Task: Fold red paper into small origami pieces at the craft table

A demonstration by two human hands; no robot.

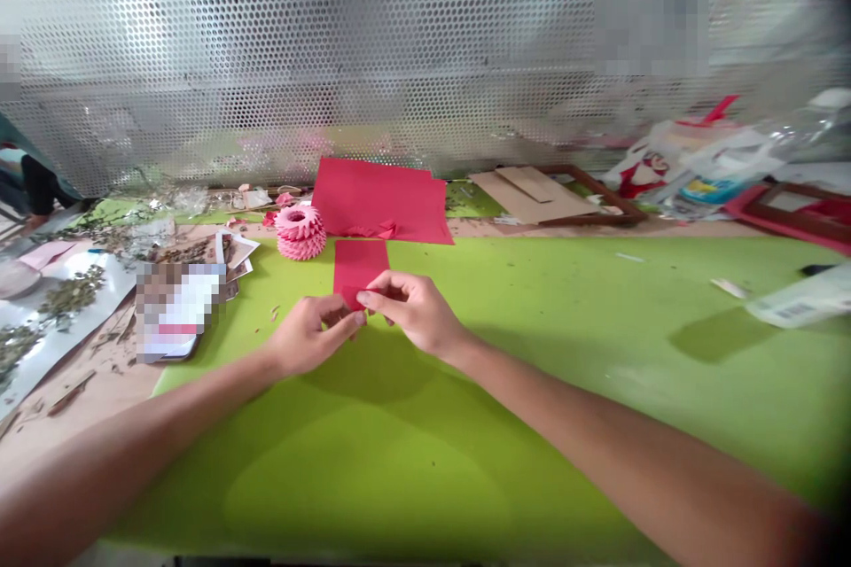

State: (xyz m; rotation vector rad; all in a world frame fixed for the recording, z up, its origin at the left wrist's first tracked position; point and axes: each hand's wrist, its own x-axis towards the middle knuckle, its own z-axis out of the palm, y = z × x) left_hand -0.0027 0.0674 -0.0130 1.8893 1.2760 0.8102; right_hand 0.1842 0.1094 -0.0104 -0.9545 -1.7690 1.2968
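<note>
A rectangular piece of red paper [361,261] lies on the green table mat. At its near edge, a smaller bit of red paper [352,294] shows between my hands; it looks folded, though fingers hide much of it. My left hand [311,334] pinches its left side with thumb and fingertips. From the right, my right hand [420,312] holds it between thumb and index finger. Just behind the rectangle lie larger red sheets [378,195]. A pink folded-paper ring stack [301,233] stands to the left of them.
On the left are a phone [179,319], photos [235,252] and dried plant bits [76,291]. Cardboard pieces [532,195] and plastic bags [698,164] sit along the back right. A bottle [801,297] lies at the right. Behind everything rises a perforated metal panel [399,27].
</note>
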